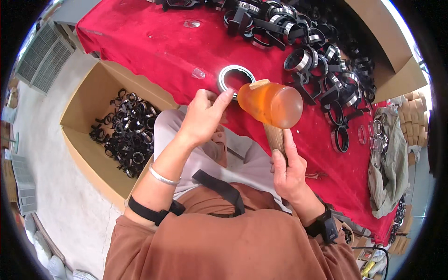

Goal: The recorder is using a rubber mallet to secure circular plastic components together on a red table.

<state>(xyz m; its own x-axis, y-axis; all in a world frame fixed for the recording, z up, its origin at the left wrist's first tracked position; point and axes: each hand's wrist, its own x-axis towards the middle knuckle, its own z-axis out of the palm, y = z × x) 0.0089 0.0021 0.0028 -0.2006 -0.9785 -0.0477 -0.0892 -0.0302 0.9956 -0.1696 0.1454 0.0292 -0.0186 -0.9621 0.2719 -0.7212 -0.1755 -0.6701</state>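
From where I stand, the left hand (204,116) is narrowed, thumb and fingers on the near-left edge of a silvery ring (236,68), probably to steady it while leaving its far side clear. The right hand (290,176) is closed round the wooden handle of an amber mallet (269,106), forefinger and thumb laid along it (for control, I'd guess). The ring lies at the red-covered bench's (140,42) near edge, just beyond the left thumb, ahead and left of the right hand, the mallet's head partly overlapping it in view.
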